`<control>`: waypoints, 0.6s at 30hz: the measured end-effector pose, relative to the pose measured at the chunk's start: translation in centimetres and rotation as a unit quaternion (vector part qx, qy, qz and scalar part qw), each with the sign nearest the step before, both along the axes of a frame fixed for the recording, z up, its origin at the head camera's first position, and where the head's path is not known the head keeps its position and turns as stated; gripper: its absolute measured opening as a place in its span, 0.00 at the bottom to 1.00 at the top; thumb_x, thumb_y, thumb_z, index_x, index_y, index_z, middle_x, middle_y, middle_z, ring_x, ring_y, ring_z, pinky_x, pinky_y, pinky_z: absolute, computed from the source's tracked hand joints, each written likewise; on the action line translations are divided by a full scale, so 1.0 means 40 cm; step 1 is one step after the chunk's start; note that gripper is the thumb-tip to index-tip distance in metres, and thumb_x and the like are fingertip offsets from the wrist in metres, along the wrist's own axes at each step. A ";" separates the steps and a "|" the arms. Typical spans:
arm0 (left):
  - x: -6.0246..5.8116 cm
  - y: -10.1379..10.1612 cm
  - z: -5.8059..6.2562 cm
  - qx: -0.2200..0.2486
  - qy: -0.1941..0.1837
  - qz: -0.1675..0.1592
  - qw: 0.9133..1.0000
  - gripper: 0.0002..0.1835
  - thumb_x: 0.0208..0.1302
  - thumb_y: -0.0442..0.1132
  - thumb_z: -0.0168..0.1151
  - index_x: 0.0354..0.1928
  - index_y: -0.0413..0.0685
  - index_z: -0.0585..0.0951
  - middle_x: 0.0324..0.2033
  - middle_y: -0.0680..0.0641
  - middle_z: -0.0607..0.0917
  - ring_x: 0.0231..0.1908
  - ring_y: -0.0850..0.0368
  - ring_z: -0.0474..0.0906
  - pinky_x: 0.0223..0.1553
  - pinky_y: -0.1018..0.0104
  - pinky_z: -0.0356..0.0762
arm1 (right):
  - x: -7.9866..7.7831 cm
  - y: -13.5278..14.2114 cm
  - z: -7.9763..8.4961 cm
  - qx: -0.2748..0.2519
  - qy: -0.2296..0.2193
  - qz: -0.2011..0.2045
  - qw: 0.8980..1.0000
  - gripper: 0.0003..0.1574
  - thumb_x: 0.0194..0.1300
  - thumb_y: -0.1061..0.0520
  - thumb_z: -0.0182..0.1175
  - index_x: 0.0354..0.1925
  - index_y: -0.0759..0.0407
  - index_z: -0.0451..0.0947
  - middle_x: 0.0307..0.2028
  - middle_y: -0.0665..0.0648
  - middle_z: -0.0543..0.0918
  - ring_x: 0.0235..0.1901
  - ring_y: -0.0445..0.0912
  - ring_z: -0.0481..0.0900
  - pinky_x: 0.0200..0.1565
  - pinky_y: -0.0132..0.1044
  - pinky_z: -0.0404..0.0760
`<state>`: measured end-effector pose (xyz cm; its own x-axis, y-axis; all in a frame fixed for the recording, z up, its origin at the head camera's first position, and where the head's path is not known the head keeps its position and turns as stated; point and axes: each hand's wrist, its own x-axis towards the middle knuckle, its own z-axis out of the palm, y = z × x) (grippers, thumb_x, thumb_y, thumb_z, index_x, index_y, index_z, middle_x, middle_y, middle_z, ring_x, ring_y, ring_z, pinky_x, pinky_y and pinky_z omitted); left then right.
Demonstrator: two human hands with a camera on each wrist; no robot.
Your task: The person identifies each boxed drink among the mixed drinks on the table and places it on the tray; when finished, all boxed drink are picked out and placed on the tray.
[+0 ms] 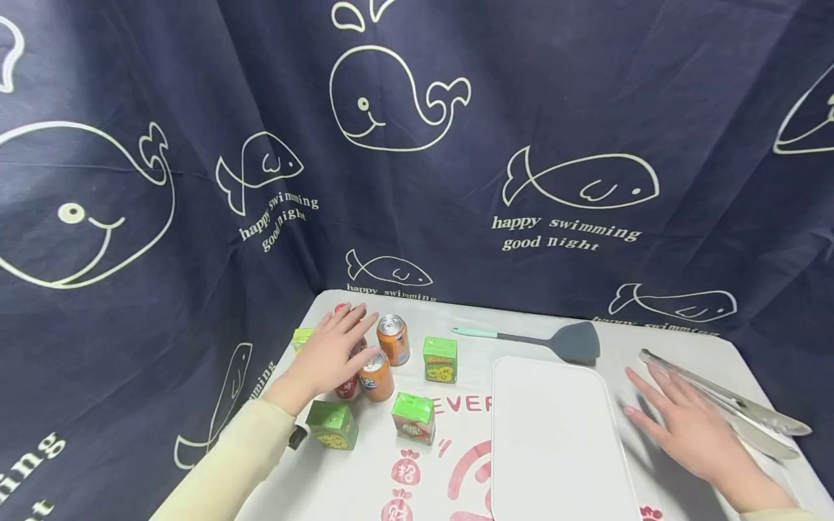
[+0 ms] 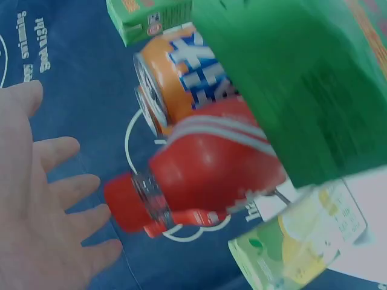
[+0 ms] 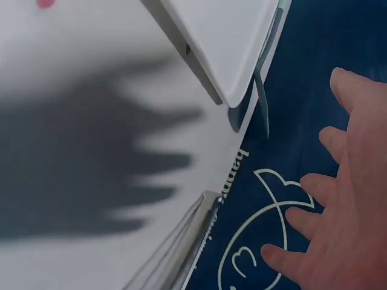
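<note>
The person's left hand [image 1: 331, 354] hangs over a group of drinks at the left end of the white table [image 1: 365, 481], its fingers straight and spread apart. Under it stands a red bottle [image 2: 211, 163], partly hidden in the head view; in the left wrist view the fingertips are just beside its red cap [image 2: 126, 202], and I cannot tell whether they touch it. Just right of the bottle is an orange can [image 1: 376, 383], with a second orange can [image 1: 394, 349] behind it, both upright. A yellow-green box [image 1: 302, 338] shows beyond the hand on its left side. Nearer the person, a dark green box [image 1: 334, 427] stands by the left forearm, and a bright green box [image 1: 414, 418] stands to its right. A third green box [image 1: 441, 362] is right of the cans, near the turner [image 1: 570, 343], which lies along the back of the table

The right hand [image 1: 691, 427] is palm down with its fingers apart, between the white tray [image 1: 560, 434] and the metal tongs [image 1: 756, 409]. Its shadow [image 3: 78, 151] falls on the table. A dark blue curtain [image 1: 423, 210] with whale and fish outlines hangs behind the table
</note>
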<state>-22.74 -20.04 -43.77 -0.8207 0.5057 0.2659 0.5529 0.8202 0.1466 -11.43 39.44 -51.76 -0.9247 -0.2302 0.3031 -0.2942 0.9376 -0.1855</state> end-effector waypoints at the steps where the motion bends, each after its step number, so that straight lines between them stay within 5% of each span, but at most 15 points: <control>1: -0.001 -0.008 0.002 0.006 0.002 -0.002 1.000 0.34 0.76 0.60 0.57 0.76 0.49 0.72 0.75 0.39 0.68 0.76 0.36 0.59 0.75 0.36 0.54 | 0.000 -0.005 -0.003 -0.006 -0.008 -0.003 1.000 0.45 0.74 0.42 0.62 0.82 0.48 0.58 0.79 0.69 0.56 0.74 0.76 0.52 0.72 0.73 0.46; 5: -0.008 -0.042 0.005 0.035 0.017 -0.015 0.999 0.33 0.74 0.56 0.61 0.73 0.45 0.75 0.72 0.37 0.72 0.73 0.36 0.64 0.74 0.39 0.60 | 0.000 -0.022 -0.017 -0.032 -0.029 -0.008 0.999 0.44 0.74 0.41 0.63 0.80 0.48 0.61 0.76 0.71 0.61 0.69 0.75 0.61 0.58 0.77 0.64; 8: -0.018 -0.072 0.001 0.057 0.019 -0.021 0.998 0.31 0.74 0.54 0.63 0.72 0.46 0.76 0.71 0.39 0.74 0.72 0.38 0.67 0.72 0.40 0.64 | -0.004 -0.032 -0.032 -0.051 -0.045 -0.011 0.998 0.43 0.74 0.41 0.63 0.80 0.49 0.63 0.73 0.75 0.65 0.64 0.76 0.65 0.52 0.76 0.68; 16: -0.035 -0.158 -0.015 0.099 -0.030 -0.034 0.994 0.27 0.74 0.48 0.65 0.70 0.46 0.78 0.71 0.41 0.75 0.72 0.41 0.67 0.70 0.38 0.67 | -0.010 -0.041 -0.070 -0.149 -0.104 0.011 0.983 0.40 0.76 0.46 0.62 0.77 0.59 0.65 0.70 0.78 0.66 0.65 0.79 0.62 0.59 0.77 0.61; 18: -0.036 -0.177 -0.019 0.104 -0.037 -0.033 0.993 0.27 0.74 0.47 0.65 0.70 0.45 0.78 0.70 0.41 0.75 0.72 0.41 0.68 0.69 0.37 0.67 | -0.012 -0.039 -0.079 -0.165 -0.103 0.019 0.981 0.39 0.76 0.48 0.63 0.77 0.61 0.66 0.70 0.77 0.67 0.65 0.78 0.64 0.72 0.65 0.56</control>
<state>-24.19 -27.10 -44.53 -0.8086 0.4996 0.3109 0.5861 0.7304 0.3507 -11.92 37.86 -54.90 -0.9667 -0.1866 0.1750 -0.2525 0.8060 -0.5353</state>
